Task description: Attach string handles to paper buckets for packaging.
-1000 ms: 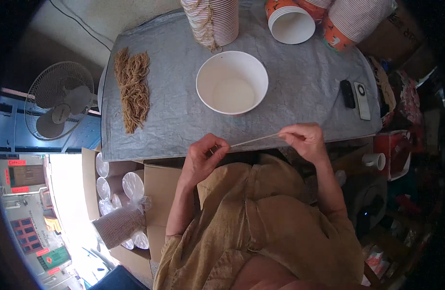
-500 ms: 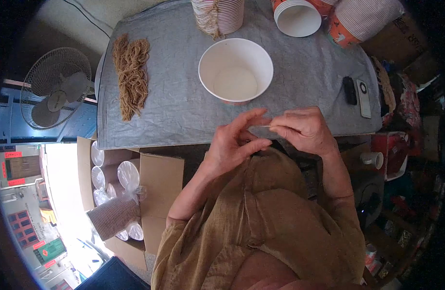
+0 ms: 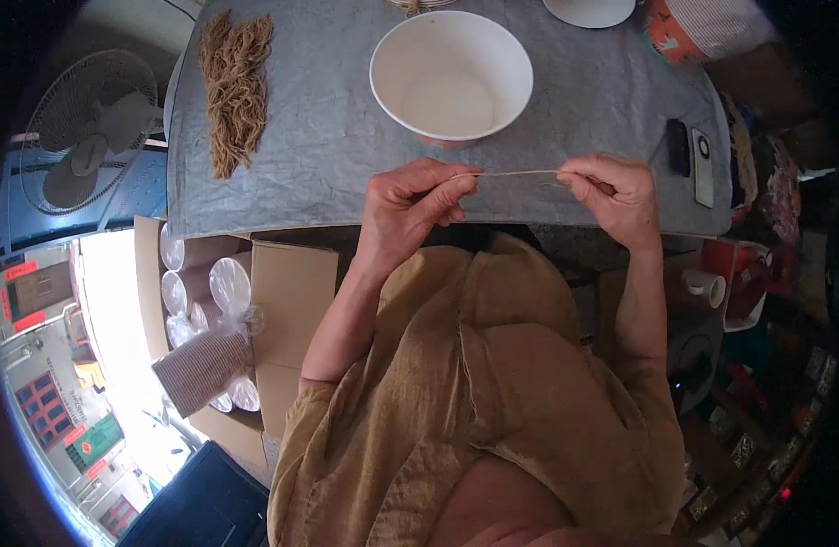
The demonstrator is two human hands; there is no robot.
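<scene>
Clock directions from string's middle. String (image 3: 520,172) held almost straight between both hands, seen against near part of grey-covered counter (image 3: 319,178). Left hand (image 3: 406,205) at 9 o'clock, thumb and fingers pinching one end of the stretch; right hand (image 3: 622,196) at 3, fingers pinching the other. White tub (image 3: 451,91), mouth up, at 11, apart from hands. Brown twine bundle (image 3: 234,96) between 9 and 10. Black device (image 3: 678,148) and white device (image 3: 703,169) about 3, side by side. White mug (image 3: 704,288) at 4, off counter.
</scene>
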